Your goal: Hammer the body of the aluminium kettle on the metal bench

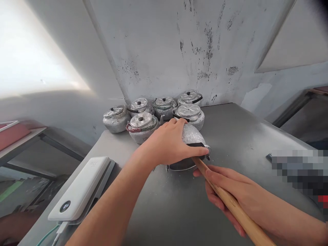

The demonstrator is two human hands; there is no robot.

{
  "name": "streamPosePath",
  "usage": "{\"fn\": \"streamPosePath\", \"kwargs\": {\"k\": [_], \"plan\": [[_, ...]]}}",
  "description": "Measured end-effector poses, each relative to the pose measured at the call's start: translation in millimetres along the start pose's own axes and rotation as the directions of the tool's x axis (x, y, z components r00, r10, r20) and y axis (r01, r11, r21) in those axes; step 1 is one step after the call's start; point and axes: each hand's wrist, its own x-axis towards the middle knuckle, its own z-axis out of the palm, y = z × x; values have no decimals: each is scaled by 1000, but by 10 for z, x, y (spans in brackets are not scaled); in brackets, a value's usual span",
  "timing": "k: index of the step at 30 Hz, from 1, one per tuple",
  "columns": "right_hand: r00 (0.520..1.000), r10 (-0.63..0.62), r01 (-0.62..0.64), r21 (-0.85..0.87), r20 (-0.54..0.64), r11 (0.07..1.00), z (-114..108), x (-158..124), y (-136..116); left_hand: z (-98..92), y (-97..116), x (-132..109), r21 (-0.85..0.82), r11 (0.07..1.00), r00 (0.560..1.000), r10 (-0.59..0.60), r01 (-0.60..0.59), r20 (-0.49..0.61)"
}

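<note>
A speckled grey metal kettle (192, 134) lies tipped on the table, its dark open mouth facing me. My left hand (169, 143) is closed over its side, with the thumb along the rim. In my right hand (235, 186) is a long wooden stick (229, 201), held low from beneath with the fingers around it. The stick's far end reaches into the kettle's mouth, where its tip is hidden. Just behind stands a lidded kettle (189, 111). To the left is another kettle (141, 128) with red and green wrapping on its handle.
Several more lidded kettles (164, 104) stand against the peeling wall (164, 51) on the grey table (164, 212). A white power bank (84, 184) with a cable (60, 229) lies at the left edge. A blurred-out patch covers something at the right. Other desks (23, 136) flank the table.
</note>
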Motion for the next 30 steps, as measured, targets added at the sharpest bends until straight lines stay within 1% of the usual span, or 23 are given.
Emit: {"fn": "streamPosePath", "kwargs": {"k": [3,5,7,9,14,19,23,25,30], "plan": [[998,39,-37,-43,46,998,8,-6,15,13,5,-7,-2,1000,1000,1,-1,-9],[996,3,3,-67,90,998,10,37,89,16,4,-6,6,1000,1000,6,-6,-9],[992,-60,69,-71,115,995,18,103,186,15,1,-4,13,1000,1000,10,-10,-11],[990,-97,104,-69,101,992,28,170,272,15,-3,-1,11,1000,1000,10,-10,-11],[994,-81,87,-82,79,993,15,264,362,26,-19,12,-2,1000,1000,6,-6,-10],[982,-179,181,-47,52,982,-22,287,404,26,-14,26,5,1000,1000,-9,9,-13],[985,-152,152,1,86,988,-35,291,435,18,0,32,-3,1000,1000,-16,16,-10],[982,-159,158,21,104,987,-45,300,439,15,9,33,2,1000,1000,-16,16,-9],[982,-146,144,25,124,989,-69,308,426,4,24,25,2,1000,1000,-15,15,-1]]}}
